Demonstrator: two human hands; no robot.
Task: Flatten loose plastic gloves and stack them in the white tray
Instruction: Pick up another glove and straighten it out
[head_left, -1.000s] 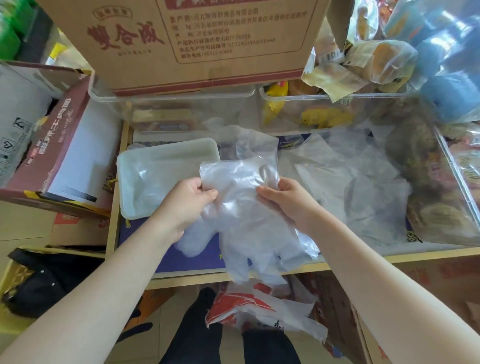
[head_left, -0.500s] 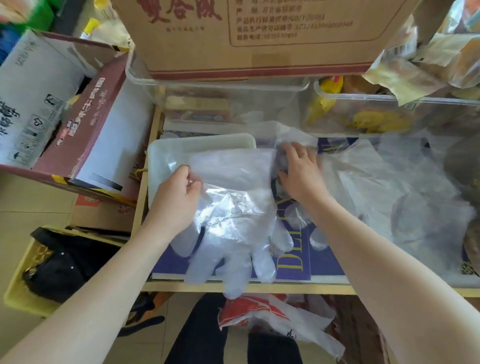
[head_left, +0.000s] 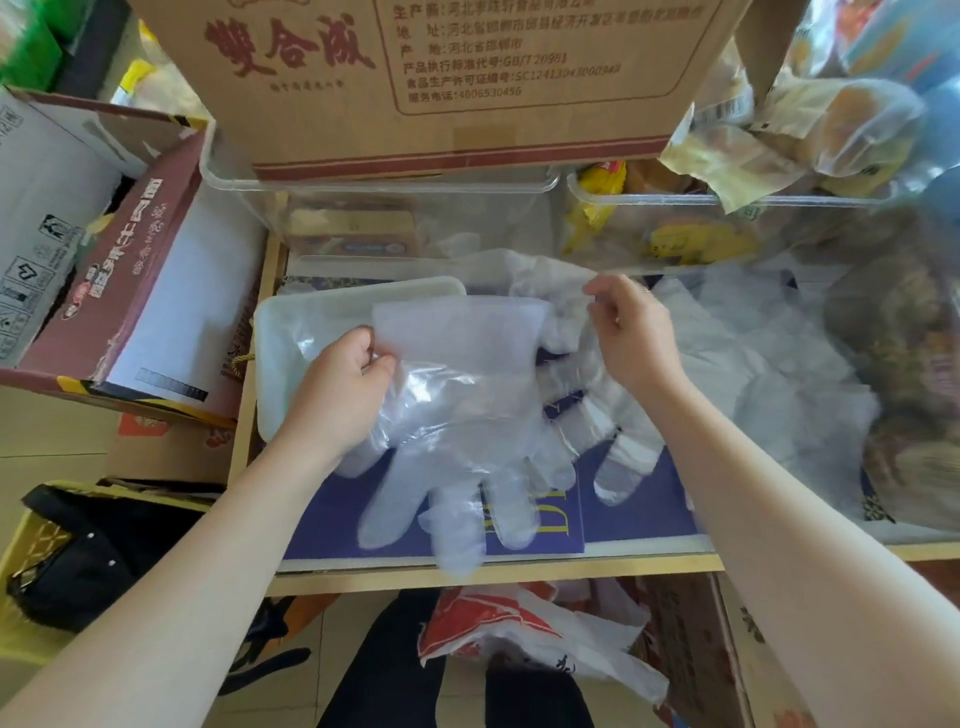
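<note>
Plastic gloves lay heaped on the shelf, and one flattened glove (head_left: 457, 395) was spread in front of the person, its cuff over the near corner of the white tray (head_left: 291, 332) and its fingers hanging past the wooden shelf edge (head_left: 519, 571) toward the floor. The left hand (head_left: 343, 384) held that glove by its left edge, thumb curled over the film and the other fingers tucked beneath it, so the sheet ran out to the right of the knuckles. Beyond the left hand, and partly under it, sat the tray, pale and shallow (I could not make out whether any gloves were already lying inside it). The right hand (head_left: 631, 332) was raised just right of the flattened glove's cuff, its fingers bent and pinching a second, crumpled glove (head_left: 587, 384) whose fingers trailed down below the wrist onto a blue printed sheet (head_left: 623, 504). To the right of the right hand the loose pile of gloves (head_left: 779, 374) spread away in a cloudy heap. Farther off, past both hands, two clear plastic bins (head_left: 384, 208) stood side by side, with a brown cardboard carton (head_left: 431, 78) resting on the left one. Left of the left arm an opened maroon box (head_left: 145, 291) leaned against the shelf. Below the arms a red-and-white plastic bag (head_left: 530, 639) lay crumpled.
</note>
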